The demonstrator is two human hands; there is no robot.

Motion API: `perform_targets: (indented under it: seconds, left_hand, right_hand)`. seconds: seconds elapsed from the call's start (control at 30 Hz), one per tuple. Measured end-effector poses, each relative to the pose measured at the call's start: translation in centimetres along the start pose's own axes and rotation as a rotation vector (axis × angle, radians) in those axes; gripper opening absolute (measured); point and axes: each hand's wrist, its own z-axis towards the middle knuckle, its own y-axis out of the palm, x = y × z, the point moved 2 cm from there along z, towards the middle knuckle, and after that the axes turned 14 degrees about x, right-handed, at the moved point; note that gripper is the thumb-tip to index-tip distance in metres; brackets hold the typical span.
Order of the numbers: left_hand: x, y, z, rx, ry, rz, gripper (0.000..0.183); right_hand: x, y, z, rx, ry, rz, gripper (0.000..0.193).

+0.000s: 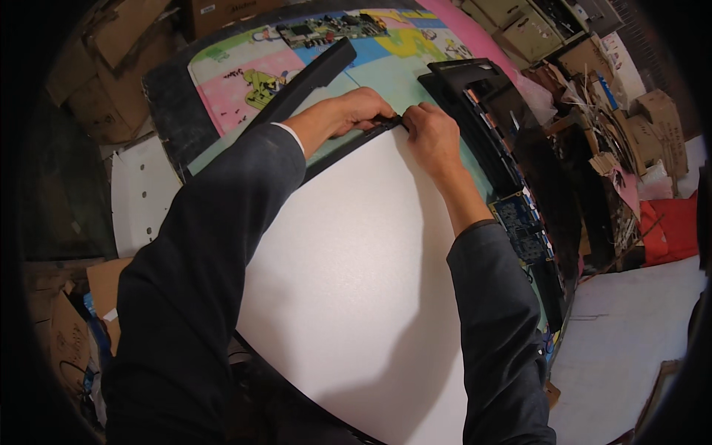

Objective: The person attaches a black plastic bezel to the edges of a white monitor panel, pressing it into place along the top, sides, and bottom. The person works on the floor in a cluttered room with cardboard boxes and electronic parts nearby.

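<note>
A large white sheet (356, 259), like a screen's diffuser panel, lies in front of me with a black frame strip (337, 159) along its far edge. My left hand (360, 111) is closed on this strip near the far corner, fingertips pinched against it. Just right of it, my right hand (432, 137) curls its fingers down onto the strip's corner end. The two hands almost meet there, and the fingers cover whatever small detail they press on. Beyond my left forearm rests a loose, long black strip (308, 81).
A green circuit board (330, 30) lies on the colourful cartoon-printed table cover (386, 74) at the back. Black panel parts (475, 133) and a blue circuit board (523, 226) line the right side. Cardboard scraps (623, 133) and a red bag (667, 230) are piled farther right.
</note>
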Motion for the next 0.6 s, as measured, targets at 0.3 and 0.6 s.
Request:
perform_targets:
  seconds: [0.3,0.6]
  left_hand:
    - [-0.4,0.3,0.1,0.023,0.037,-0.004,0.013]
    - [-1.0,0.1,1.0,0.03,0.016,-0.037,0.016]
  right_hand:
    - [-0.2,-0.1,0.7,-0.089,0.242,-0.044,0.01]
    - [-0.1,-0.3,1.6,-0.146,0.578,0.061,0.015]
